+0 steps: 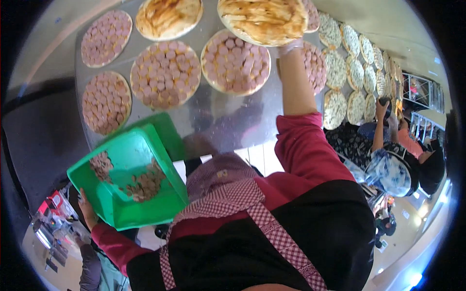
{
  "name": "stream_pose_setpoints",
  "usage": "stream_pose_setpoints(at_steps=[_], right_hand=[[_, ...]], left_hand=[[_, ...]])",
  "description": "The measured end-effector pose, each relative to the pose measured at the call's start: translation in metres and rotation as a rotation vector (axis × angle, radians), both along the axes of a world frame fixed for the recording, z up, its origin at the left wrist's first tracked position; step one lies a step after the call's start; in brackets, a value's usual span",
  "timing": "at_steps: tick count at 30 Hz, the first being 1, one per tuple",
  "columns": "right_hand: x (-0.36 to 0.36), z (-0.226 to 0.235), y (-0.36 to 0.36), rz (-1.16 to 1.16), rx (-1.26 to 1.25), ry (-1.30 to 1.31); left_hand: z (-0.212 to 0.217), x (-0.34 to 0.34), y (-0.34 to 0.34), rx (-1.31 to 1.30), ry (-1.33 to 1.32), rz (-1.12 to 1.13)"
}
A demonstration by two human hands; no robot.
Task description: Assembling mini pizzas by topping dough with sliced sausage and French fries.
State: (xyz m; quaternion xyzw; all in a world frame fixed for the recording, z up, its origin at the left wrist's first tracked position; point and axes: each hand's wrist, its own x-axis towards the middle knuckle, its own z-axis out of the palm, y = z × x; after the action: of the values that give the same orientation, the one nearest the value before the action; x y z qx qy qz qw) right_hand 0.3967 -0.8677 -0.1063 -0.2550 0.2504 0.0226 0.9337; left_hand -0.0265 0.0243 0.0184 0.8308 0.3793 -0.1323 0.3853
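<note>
My left hand (88, 211) is closed on the side of a green plastic tub (124, 220). Sliced sausage pieces (145, 186) lie in two heaps inside the tub. My right hand (291, 47), in a clear plastic glove, reaches to the far side of the metal table (218, 121). It holds a browned pizza crust (262, 19), which hides most of its fingers and overlaps the pizzas around it. Below that crust is a pizza (236, 63) covered in sausage slices, and to its left lies another such pizza (165, 74). A second browned crust (169, 18) rests farther back.
Two more sausage pizzas, one farther back (107, 39) and one nearer (107, 103), line the table's left side. Another (314, 67) sits right of my forearm. Rows of pale-topped pizzas (335, 68) continue to the right, where other people (393, 169) stand. Another person's sleeve (90, 266) shows at lower left.
</note>
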Motion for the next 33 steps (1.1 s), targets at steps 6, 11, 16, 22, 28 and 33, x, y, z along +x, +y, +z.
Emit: stream_pose_setpoints(at_steps=[6,11,16,22,28,33], right_hand=[[-0.208,0.042,0.048,0.059,0.033,0.191],[-0.321,0.109,0.168,0.066,-0.005,0.239],[-0.331,0.107,0.234,0.105,0.001,0.269],[-0.323,0.1,0.234,0.249,0.342,0.273],[-0.331,0.112,0.235,0.212,0.199,0.331],[-0.33,0.123,0.237,0.136,0.076,0.456]], left_hand=[[0.01,-0.001,0.007,0.019,0.023,0.116],[-0.005,0.014,-0.012,0.033,-0.055,0.049],[0.006,0.008,-0.018,-0.068,-0.008,0.111],[0.001,0.001,-0.009,-0.07,-0.048,0.09],[-0.002,0.007,-0.005,0.0,0.04,0.12],[-0.006,0.005,-0.012,-0.037,-0.076,0.084]])
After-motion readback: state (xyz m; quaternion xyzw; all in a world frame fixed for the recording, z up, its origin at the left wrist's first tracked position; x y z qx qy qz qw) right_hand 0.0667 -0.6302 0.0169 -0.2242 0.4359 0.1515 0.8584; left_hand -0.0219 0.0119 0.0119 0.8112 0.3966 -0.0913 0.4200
